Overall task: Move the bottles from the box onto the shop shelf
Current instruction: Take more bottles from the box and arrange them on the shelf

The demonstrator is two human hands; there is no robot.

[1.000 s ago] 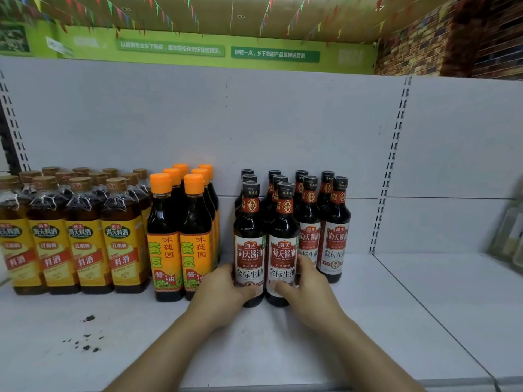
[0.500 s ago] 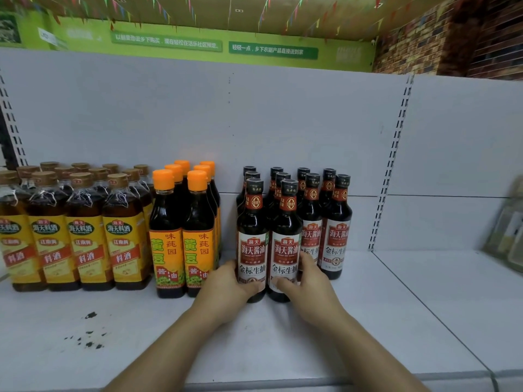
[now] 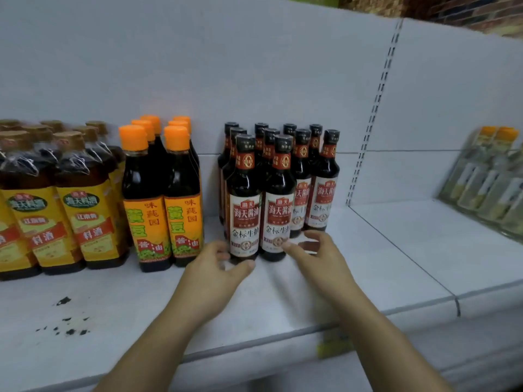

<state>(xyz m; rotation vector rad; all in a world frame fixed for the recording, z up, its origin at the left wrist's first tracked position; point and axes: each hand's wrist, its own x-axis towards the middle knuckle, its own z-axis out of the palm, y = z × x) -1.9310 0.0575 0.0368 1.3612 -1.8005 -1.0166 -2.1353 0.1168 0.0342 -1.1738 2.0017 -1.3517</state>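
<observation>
Soy sauce bottles [image 3: 322,199]: upright in a block on the shelf [image 3: 382,267], just right of the orange-capped bottles [image 3: 161,199].
My left hand [image 3: 215,273]: fingers curved loosely round the front-left bottle [image 3: 244,210] at its base; blurred, so I cannot tell if they grip.
My right hand [image 3: 319,256]: fingers spread and slack, index tip at the front-right bottle [image 3: 278,216].

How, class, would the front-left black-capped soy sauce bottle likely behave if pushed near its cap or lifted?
The front-left soy sauce bottle is tall with a narrow base, so a push near the cap would probably tip it. It looks full of dark liquid, so likely heavy for its size. Its glossy shoulder may be slippery; the label should grip better.
</observation>
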